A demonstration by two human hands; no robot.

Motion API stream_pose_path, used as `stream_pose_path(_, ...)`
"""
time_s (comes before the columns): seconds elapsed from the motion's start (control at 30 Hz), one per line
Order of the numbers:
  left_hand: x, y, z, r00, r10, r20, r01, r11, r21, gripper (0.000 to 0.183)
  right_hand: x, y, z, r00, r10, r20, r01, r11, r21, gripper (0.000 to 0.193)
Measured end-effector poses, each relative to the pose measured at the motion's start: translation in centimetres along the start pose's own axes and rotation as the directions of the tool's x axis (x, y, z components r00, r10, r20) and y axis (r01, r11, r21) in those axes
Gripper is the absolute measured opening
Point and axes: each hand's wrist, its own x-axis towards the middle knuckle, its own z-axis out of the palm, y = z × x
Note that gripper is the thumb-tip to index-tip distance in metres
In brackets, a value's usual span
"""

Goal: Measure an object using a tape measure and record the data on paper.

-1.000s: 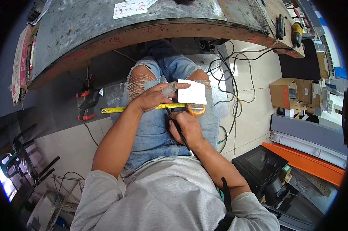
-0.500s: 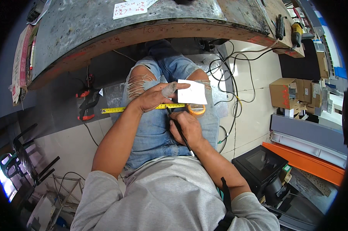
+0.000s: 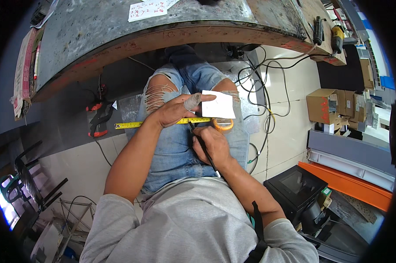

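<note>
A yellow tape measure blade point(image 3: 132, 125) is pulled out across my lap. Its orange, rounded case point(image 3: 224, 126) sits at the right end. My left hand point(image 3: 174, 110) lies over the blade, one finger wrapped in a pale covering, and pinches a white slip of paper point(image 3: 220, 106) between its fingers. That slip lies just beyond the case, with faint marks on it. Closed around a slim black pen point(image 3: 210, 157), my right hand point(image 3: 215, 143) rests on the near side of the blade. The pen's upper end meets the blade's lower edge beside my left hand.
A worn workbench point(image 3: 97, 48) spans the far side, with written paper slips point(image 3: 147, 11) on it. A red and black power tool point(image 3: 98, 119) lies left on the floor. Loose cables point(image 3: 268, 87) coil to the right, near cardboard boxes point(image 3: 322, 105) and a black box-shaped machine point(image 3: 294, 186).
Almost nothing differs. The pen's end has shifted very slightly left along the blade; my left hand, the paper and the tape measure stay in place.
</note>
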Motion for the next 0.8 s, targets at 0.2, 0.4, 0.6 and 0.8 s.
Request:
stream_pose_path(0.2,0.07,-0.3,-0.02,0.999,0.032,0.005,-0.032,0.999,-0.021,0.106,-0.02,0.08,0.0,1.0,0.002,0.01,-0.002,1.0,-0.007,0.019)
stream_pose_path(0.4,0.06,-0.32,-0.1,0.999,0.042,0.013,-0.042,0.999,-0.024,0.107,0.01,0.26,0.19,1.0,-0.029,-0.01,0.029,1.0,-0.009,0.021)
stream_pose_path(0.6,0.06,-0.07,0.05,0.999,0.029,0.013,-0.029,0.999,-0.019,0.106,-0.07,0.12,0.09,1.0,-0.007,0.003,0.007,1.0,-0.017,0.019)
stream_pose_path(0.8,0.08,-0.25,-0.04,0.999,0.036,0.021,-0.036,0.999,-0.021,0.106,-0.07,0.03,-0.02,1.0,0.009,0.016,-0.009,1.0,-0.02,0.019)
